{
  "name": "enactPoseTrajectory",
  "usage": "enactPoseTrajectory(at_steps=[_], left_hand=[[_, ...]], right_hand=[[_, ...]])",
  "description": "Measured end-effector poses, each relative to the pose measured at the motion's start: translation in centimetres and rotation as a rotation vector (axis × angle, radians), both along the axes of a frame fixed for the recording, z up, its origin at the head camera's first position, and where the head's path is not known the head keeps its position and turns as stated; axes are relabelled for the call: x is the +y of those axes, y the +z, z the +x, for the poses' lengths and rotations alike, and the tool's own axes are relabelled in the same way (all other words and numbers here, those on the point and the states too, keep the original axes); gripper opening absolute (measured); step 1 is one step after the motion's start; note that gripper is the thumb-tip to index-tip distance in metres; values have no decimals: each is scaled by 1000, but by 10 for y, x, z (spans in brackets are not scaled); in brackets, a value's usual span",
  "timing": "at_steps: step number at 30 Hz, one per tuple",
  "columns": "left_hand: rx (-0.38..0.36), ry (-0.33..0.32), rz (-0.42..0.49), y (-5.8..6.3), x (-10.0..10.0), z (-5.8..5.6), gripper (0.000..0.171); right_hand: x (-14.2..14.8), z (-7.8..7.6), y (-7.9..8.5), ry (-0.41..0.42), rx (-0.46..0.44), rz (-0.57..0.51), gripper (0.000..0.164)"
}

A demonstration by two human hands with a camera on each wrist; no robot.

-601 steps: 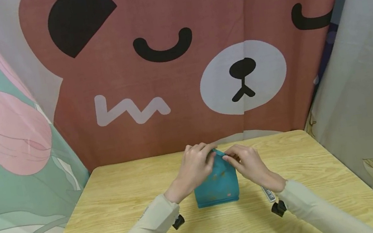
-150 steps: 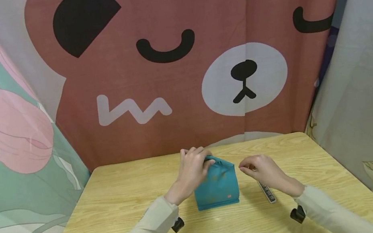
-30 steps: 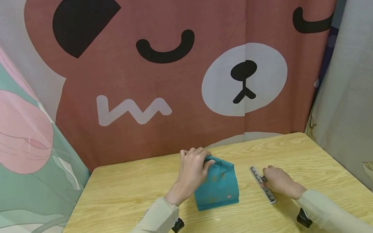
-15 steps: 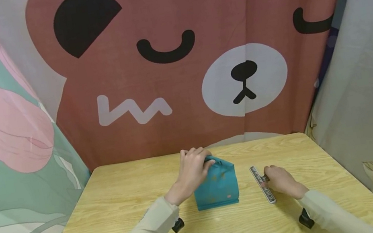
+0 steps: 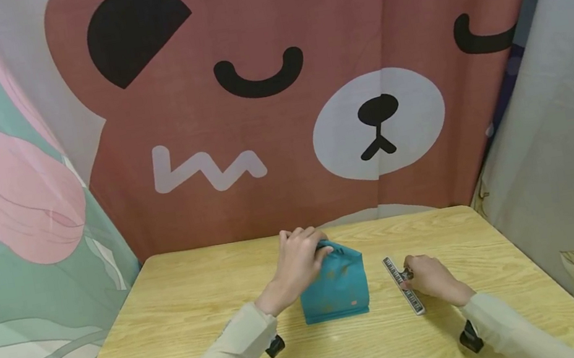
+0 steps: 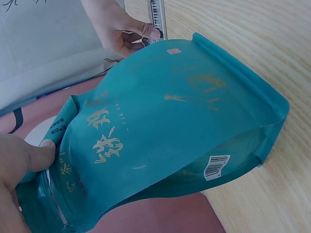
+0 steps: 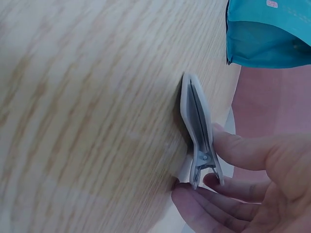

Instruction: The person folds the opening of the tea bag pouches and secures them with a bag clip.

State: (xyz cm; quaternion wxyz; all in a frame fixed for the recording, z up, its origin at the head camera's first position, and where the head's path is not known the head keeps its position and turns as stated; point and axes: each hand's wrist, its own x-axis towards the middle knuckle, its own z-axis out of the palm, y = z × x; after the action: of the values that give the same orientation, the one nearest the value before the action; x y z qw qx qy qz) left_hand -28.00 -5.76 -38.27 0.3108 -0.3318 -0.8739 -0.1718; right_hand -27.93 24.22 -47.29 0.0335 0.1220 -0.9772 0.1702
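Observation:
A teal pouch [image 5: 338,290] with gold lettering stands on the table, its top folded over. My left hand [image 5: 296,265] grips that folded top, the thumb pressed on the near side; the left wrist view shows the pouch [image 6: 160,111] close up, with a barcode on its side. To the right, my right hand [image 5: 432,278] holds a long bag clip [image 5: 415,302] with a black and white patterned bar. In the right wrist view the clip [image 7: 197,116] appears end-on, its jaws together, with the thumb on one side and fingers by its handle end.
The wooden table [image 5: 202,317] ends at a back edge against a brown bear-print curtain [image 5: 284,160]. Floral curtains hang at the left and right. A black wrist camera [image 5: 275,346] sits under the left cuff, another [image 5: 470,337] under the right.
Twenty seconds ago both hands were at the pouch's top. The right hand has since left it and taken hold of the clip; over the last second both hands stay nearly still.

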Motion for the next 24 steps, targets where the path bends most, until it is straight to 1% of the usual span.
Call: enactPoseTrajectory(at_steps=[7,14,24], left_hand=[[1,3,-2,0,0,0,13],[1,1,-1,0,0,0,13],[9,0,3,-1,0,0,13]], right_hand=[[1,-2,-3,-9,-2,-9,35],[0,0,-4,-19,-3,-54,22],[1,-1,-4,-15,-10,-48,25]])
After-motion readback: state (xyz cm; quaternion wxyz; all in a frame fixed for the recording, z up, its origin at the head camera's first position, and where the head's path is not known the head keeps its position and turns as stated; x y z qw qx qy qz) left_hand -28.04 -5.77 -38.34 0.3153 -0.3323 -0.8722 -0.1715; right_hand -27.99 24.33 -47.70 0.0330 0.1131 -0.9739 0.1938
